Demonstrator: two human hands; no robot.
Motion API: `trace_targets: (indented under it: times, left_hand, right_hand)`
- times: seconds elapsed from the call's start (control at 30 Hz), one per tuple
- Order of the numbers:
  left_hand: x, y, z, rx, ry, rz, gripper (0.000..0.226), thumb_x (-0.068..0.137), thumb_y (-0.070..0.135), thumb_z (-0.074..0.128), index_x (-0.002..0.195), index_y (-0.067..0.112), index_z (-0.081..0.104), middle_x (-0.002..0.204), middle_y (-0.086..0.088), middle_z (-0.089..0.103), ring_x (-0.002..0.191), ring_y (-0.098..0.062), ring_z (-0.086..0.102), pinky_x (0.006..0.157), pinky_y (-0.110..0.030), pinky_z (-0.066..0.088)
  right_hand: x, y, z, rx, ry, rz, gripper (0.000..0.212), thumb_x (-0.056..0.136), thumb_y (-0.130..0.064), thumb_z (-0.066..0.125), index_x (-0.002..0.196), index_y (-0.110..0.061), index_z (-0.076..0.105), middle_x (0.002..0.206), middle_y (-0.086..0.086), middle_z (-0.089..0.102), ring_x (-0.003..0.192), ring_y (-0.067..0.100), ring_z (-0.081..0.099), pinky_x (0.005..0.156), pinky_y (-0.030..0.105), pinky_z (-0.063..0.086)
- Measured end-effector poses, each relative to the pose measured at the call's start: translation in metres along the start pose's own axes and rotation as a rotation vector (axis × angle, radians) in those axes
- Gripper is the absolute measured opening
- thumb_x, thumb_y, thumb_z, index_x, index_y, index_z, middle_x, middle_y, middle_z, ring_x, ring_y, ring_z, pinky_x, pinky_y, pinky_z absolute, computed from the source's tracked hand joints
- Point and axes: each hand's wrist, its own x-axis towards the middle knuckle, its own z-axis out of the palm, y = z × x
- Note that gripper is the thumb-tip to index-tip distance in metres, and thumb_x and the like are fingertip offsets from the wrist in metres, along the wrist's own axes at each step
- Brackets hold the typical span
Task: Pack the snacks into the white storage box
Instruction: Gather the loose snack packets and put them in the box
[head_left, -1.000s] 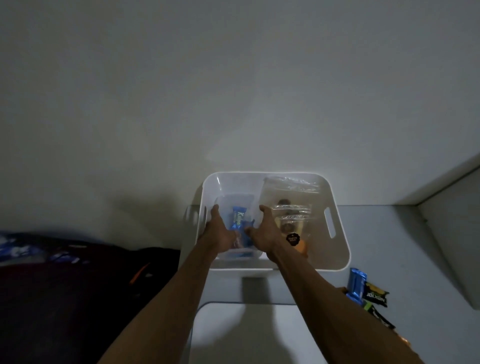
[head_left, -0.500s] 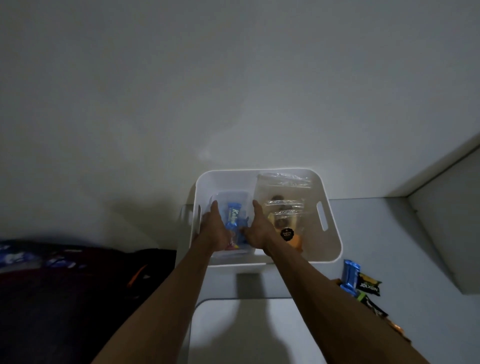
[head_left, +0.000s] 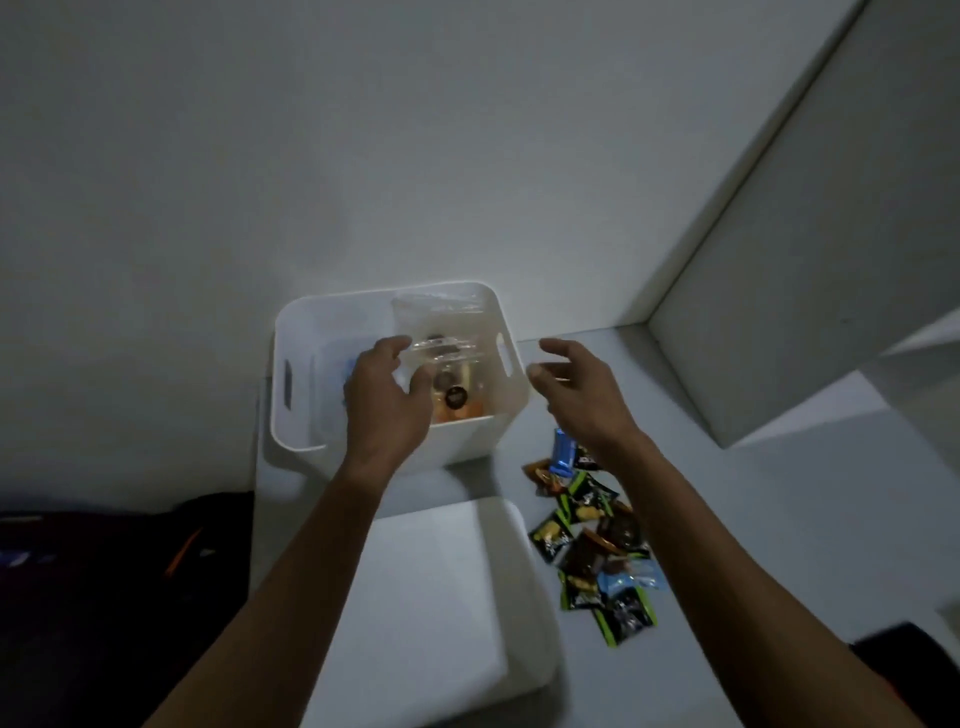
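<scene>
The white storage box (head_left: 291, 332) stands against the wall at the table's back left. Inside it lie clear bags of snacks (head_left: 447, 358) and a clear tub (head_left: 327, 379) with a blue packet, mostly hidden by my left hand. My left hand (head_left: 387, 400) hovers over the box's near side with fingers spread and nothing in it. Right of the box, just outside its right wall, my right hand (head_left: 576, 387) is raised with fingers apart and holds nothing. A pile of several loose snack packets (head_left: 592, 545), blue, green-black and brown, lies on the table under my right forearm.
A white lid or second box (head_left: 441, 597) sits upside-down in front of the storage box. A white cabinet wall (head_left: 810, 291) rises at the right. Dark bags (head_left: 114, 571) lie on the left, beyond the table edge. A dark object (head_left: 909, 660) is at the lower right.
Both hands have come up out of the box and let go of the clear tub. My right hand has swung right, past the box's wall. The view has tilted down and right.
</scene>
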Motion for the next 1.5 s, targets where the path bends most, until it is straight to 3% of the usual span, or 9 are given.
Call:
trace_targets:
  times: [0.23, 0.37, 0.57, 0.73, 0.87, 0.97, 1.1, 1.33, 1.5]
  left_hand:
    - [-0.108, -0.006, 0.112, 0.019, -0.095, 0.063, 0.04, 0.09, 0.022, 0.065, 0.128, 0.012, 0.057, 0.125, -0.009, 0.057, 0.116, -0.026, 0.056, 0.097, -0.046, 0.049]
    - [-0.164, -0.03, 0.178, 0.135, -0.177, -0.016, 0.044, 0.096, 0.034, 0.051, 0.135, 0.012, 0.051, 0.137, -0.013, 0.052, 0.129, -0.031, 0.046, 0.106, -0.042, 0.04]
    - [-0.201, -0.052, 0.241, 0.44, -0.206, -0.04, 0.044, 0.099, 0.034, 0.032, 0.137, 0.016, 0.042, 0.142, -0.017, 0.046, 0.132, -0.037, 0.043, 0.101, -0.055, 0.042]
    - [-0.21, -0.07, 0.272, 0.675, -0.323, -0.057, 0.053, 0.101, 0.038, 0.025, 0.15, 0.018, 0.03, 0.155, -0.016, 0.029, 0.147, -0.035, 0.018, 0.118, -0.051, 0.019]
    - [-0.214, -0.076, 0.288, 0.667, -0.281, -0.058, 0.059, 0.1, 0.042, 0.008, 0.148, 0.018, 0.033, 0.152, -0.018, 0.034, 0.145, -0.037, 0.021, 0.119, -0.048, 0.018]
    - [-0.22, -0.082, 0.291, 0.754, -0.304, -0.025, 0.05, 0.101, 0.038, 0.027, 0.146, 0.015, 0.037, 0.152, -0.018, 0.035, 0.144, -0.039, 0.022, 0.118, -0.051, 0.02]
    - [-0.223, -0.09, 0.291, 0.834, -0.27, 0.258, 0.038, 0.085, 0.015, 0.064, 0.122, 0.01, 0.057, 0.138, -0.014, 0.05, 0.134, -0.044, 0.038, 0.109, -0.059, 0.029]
    - [-0.222, -0.087, 0.298, 0.709, 0.0, 0.208, 0.031, 0.097, 0.016, 0.049, 0.127, 0.01, 0.055, 0.137, -0.018, 0.048, 0.133, -0.039, 0.039, 0.11, -0.055, 0.033]
    - [-0.22, -0.097, 0.306, 0.848, -0.134, 0.099, 0.04, 0.103, 0.037, 0.035, 0.134, 0.021, 0.054, 0.142, -0.011, 0.05, 0.14, -0.036, 0.032, 0.114, -0.051, 0.024]
  right_hand:
    - [-0.072, 0.141, -0.071, -0.266, 0.191, 0.008, 0.052, 0.089, -0.043, 0.066, 0.135, -0.022, 0.053, 0.127, 0.006, 0.063, 0.11, 0.018, 0.061, 0.091, 0.026, 0.044]
    - [-0.113, 0.222, -0.064, -0.425, 0.058, -0.04, 0.073, 0.085, -0.059, 0.056, 0.147, -0.025, 0.039, 0.153, 0.007, 0.038, 0.14, 0.024, 0.035, 0.112, 0.037, 0.036]
    - [-0.121, 0.297, -0.048, -0.653, -0.113, -0.178, 0.089, 0.083, -0.077, 0.045, 0.156, -0.035, 0.014, 0.165, 0.012, 0.006, 0.151, 0.036, 0.002, 0.112, 0.06, 0.027]
    - [-0.089, 0.326, -0.063, -0.781, -0.191, -0.251, 0.083, 0.088, -0.074, 0.039, 0.156, -0.032, 0.017, 0.165, 0.01, 0.004, 0.151, 0.036, 0.003, 0.114, 0.064, 0.022]
    - [-0.068, 0.336, -0.084, -0.814, -0.209, -0.217, 0.082, 0.089, -0.075, 0.036, 0.155, -0.028, 0.025, 0.164, 0.009, 0.01, 0.151, 0.035, 0.009, 0.111, 0.064, 0.027]
    - [-0.067, 0.328, -0.091, -0.764, -0.237, -0.287, 0.086, 0.084, -0.079, 0.039, 0.154, -0.031, 0.025, 0.165, 0.008, 0.008, 0.152, 0.033, 0.002, 0.112, 0.063, 0.024]
    - [-0.078, 0.33, -0.084, -0.779, -0.312, -0.359, 0.097, 0.074, -0.089, 0.04, 0.155, -0.041, 0.013, 0.165, 0.008, -0.004, 0.151, 0.036, -0.008, 0.115, 0.068, 0.011]
    - [-0.045, 0.339, -0.089, -0.812, -0.159, -0.323, 0.07, 0.084, -0.076, 0.046, 0.144, -0.038, 0.044, 0.161, 0.009, 0.025, 0.149, 0.038, 0.014, 0.108, 0.067, 0.025]
    - [-0.026, 0.335, -0.092, -0.871, -0.187, -0.34, 0.093, 0.074, -0.089, 0.04, 0.152, -0.042, 0.025, 0.166, 0.007, 0.004, 0.151, 0.035, 0.0, 0.111, 0.068, 0.018]
